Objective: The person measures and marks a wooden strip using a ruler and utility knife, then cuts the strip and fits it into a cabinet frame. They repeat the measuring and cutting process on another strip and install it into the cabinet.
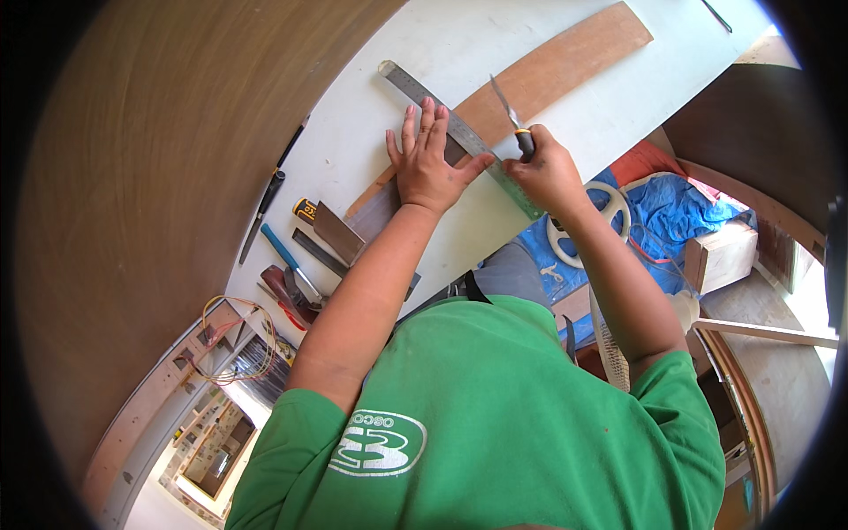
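Note:
A long brown strip of thin wood lies slantwise on the white tabletop. Across it rests a metal ruler. My left hand is spread flat, fingers apart, over the strip and against the ruler's edge; its palm hides part of the strip. In my right hand is a knife with a dark handle and a yellow ring. Its thin pointed blade tilts up and away from me, above the strip. That hand is closed round the handle, close to the near end of the ruler.
Left of my left forearm lie a yellow-and-black tape measure, a wood block, a blue-handled tool and a black-handled tool. A brown panel rises along the left. Beyond the table's right edge are blue sheeting and a white wheel-shaped object.

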Demonstrator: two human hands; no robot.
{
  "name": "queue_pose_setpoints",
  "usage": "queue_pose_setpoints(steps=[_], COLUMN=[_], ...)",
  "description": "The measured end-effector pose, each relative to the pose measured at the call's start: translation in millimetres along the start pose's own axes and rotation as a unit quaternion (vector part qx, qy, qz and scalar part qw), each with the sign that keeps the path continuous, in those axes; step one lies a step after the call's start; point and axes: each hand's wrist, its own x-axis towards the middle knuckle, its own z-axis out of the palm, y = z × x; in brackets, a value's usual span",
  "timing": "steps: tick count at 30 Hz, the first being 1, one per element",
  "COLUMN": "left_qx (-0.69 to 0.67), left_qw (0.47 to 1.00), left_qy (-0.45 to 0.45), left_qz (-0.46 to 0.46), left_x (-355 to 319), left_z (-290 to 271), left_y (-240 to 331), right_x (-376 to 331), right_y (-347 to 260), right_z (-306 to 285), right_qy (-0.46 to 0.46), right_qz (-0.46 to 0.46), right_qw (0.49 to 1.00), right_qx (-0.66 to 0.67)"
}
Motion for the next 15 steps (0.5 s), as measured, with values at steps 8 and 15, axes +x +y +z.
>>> queue_pose_setpoints(steps=[8, 15], left_qx=[-0.012, -0.008], left_qw=[1.0, 0.999], left_qy=[0.021, 0.03], left_qz=[0.014, 0.026], left_x=[-1.2, -0.7], left_z=[2.4, 2.7], left_y=[-1.6, -2.8], right_x=[-26.7, -38.9], right_y=[3.8, -2.1], right_z=[-39.3, -28.9], right_qy=[-0.078, -0.093], right_qz=[-0.069, -0.129], right_qw=[0.994, 0.987], right_qx=[0.038, -0.017])
